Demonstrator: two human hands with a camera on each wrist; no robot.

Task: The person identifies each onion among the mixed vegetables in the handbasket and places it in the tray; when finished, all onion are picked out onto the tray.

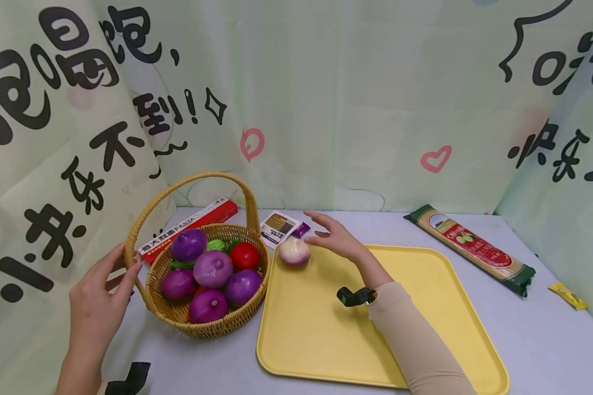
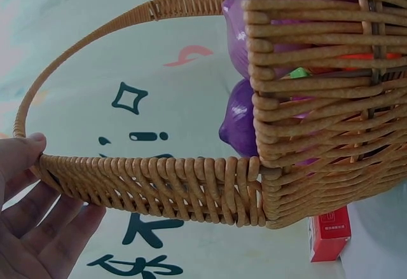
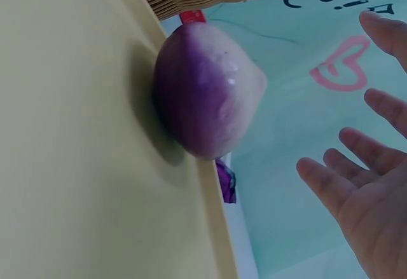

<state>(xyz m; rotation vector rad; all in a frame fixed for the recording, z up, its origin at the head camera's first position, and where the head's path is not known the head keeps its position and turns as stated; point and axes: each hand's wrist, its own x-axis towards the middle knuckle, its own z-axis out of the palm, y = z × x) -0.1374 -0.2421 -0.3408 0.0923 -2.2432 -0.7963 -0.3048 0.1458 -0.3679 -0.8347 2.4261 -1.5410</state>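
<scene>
A wicker basket [image 1: 212,328] stands left of the yellow tray [image 1: 321,340]. It holds several glossy purple onions [image 1: 213,269], a red tomato [image 1: 244,256] and some green vegetables [image 1: 216,245] partly hidden among them. My left hand [image 1: 104,291] grips the basket's arched handle [image 2: 159,187] on its left side, thumb on one face and fingers behind. At the tray's far left corner lies a white-and-purple bulb [image 3: 203,91], like an onion or turnip. Just right of and above it, my right hand [image 1: 338,237] hovers with spread fingers, holding nothing and apart from the bulb.
Behind the basket lies a red-and-white pasta box [image 1: 190,227]. A printed card [image 1: 279,228] and a small purple packet [image 1: 301,230] sit behind the tray. To the right are a green-ended pasta bag [image 1: 469,247] and a yellow packet [image 1: 568,296]. Printed curtains enclose the table.
</scene>
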